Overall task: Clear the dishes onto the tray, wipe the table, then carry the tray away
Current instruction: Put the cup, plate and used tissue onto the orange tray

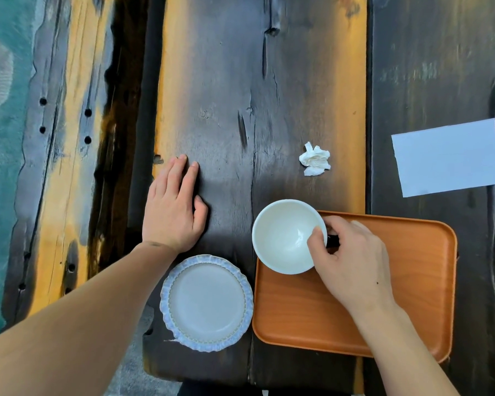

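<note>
Currently your right hand pinches the white cup at its right side — thumb over the rim, fingers curled round a dark handle that is mostly hidden. The cup sits at centre frame, over the upper-left corner of the orange tray; whether it rests on the tray or is held just above it cannot be told. Inside it looks empty: glossy white, one highlight, no liquid seen.

Judgement on handling: glazed ceramic, stiff, breakable, likely slippery at the rim. A hold on the handle should be safer than a rim pinch alone. Set it down flat and well inside the tray lip — a cup straddling the lip may tip.

Next outward, the plate, lower centre, just left of the tray and apart from it. Scalloped blue edge, pale centre, nothing on it. Probably light but brittle; the thin fluted edge is the weak point, so lift it from under the rim.

Crumpled tissue, right of centre, above the cup — soft, near weightless, any pinch will do.

Tray holds nothing apart from the cup at its corner. It looks like smooth wood, so dishes may slide when carried.

Your left hand lies flat on the dark wooden table, left of centre, fingers straight, holding nothing.

White paper sheet at the right edge.
</note>
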Motion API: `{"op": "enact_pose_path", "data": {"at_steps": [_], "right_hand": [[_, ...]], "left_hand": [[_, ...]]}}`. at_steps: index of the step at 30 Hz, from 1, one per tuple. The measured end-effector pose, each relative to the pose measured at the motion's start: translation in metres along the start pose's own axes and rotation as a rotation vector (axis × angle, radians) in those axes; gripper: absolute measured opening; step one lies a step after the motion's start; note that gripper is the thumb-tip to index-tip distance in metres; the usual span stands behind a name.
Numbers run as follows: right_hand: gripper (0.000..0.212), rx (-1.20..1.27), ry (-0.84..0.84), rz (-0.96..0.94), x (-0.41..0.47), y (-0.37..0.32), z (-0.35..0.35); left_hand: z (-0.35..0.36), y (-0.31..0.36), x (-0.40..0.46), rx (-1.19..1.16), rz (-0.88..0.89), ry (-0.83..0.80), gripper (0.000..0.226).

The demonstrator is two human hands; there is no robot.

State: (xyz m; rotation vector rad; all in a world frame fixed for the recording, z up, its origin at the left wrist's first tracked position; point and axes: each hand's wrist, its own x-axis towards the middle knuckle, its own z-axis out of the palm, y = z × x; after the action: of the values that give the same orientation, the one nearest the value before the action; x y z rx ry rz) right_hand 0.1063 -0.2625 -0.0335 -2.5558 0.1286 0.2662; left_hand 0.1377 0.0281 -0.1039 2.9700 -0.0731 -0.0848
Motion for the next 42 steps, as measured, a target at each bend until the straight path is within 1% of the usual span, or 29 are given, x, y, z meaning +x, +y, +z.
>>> {"op": "enact_pose_path", "data": {"at_steps": [4,7,9,10,12,14,15,17,20,22,24,28,33,37,42], "right_hand": [[0.015,-0.073,-0.027,-0.03,0.001,0.001,-0.004],[0.018,-0.098,-0.064,-0.024,0.004,0.001,-0.006],[0.02,-0.089,-0.057,-0.002,0.005,-0.002,-0.008],[0.023,-0.06,-0.033,0.026,0.002,-0.003,-0.01],[0.032,0.061,0.073,0.093,-0.011,-0.008,-0.016],[0.03,0.223,0.203,0.167,-0.039,-0.014,-0.017],[0.028,0.299,0.228,0.206,-0.056,-0.016,-0.014],[0.029,0.368,0.161,0.236,-0.09,-0.021,0.001],[0.016,0.238,-0.007,0.113,-0.118,-0.034,0.033],[0.025,0.171,-0.101,0.067,-0.117,-0.045,0.053],[0.031,0.13,-0.14,0.063,-0.11,-0.054,0.067],[0.037,0.076,-0.139,0.109,-0.11,-0.058,0.086],[0.025,0.109,-0.107,0.177,-0.107,-0.061,0.093],[0.014,0.142,-0.081,0.168,-0.107,-0.064,0.091],[0.013,0.194,-0.1,0.159,-0.117,-0.061,0.088]], "left_hand": [[0.0,0.0,0.0,0.001,0.0,-0.001,0.062],[0.0,0.0,0.0,0.0,0.002,0.007,0.062],[0.0,0.0,0.0,0.0,0.005,0.008,0.062],[0.0,0.0,0.0,0.0,0.006,0.009,0.062],[0.0,0.0,0.001,-0.002,0.005,0.01,0.062],[0.0,0.0,0.001,-0.005,0.003,0.011,0.062],[0.0,0.0,0.001,-0.007,0.002,0.013,0.062],[0.0,0.0,0.001,-0.01,0.0,0.016,0.061],[0.001,0.0,0.001,-0.008,0.001,0.022,0.061],[0.001,-0.001,0.0,-0.005,0.002,0.019,0.061],[0.001,-0.002,-0.001,-0.006,0.001,0.019,0.06],[0.001,-0.001,0.0,-0.015,0.007,0.029,0.06],[0.001,-0.001,0.0,-0.018,0.004,0.028,0.06],[0.002,-0.002,0.0,-0.026,0.008,0.03,0.06],[0.001,-0.001,0.0,-0.024,0.01,0.032,0.061]]}}
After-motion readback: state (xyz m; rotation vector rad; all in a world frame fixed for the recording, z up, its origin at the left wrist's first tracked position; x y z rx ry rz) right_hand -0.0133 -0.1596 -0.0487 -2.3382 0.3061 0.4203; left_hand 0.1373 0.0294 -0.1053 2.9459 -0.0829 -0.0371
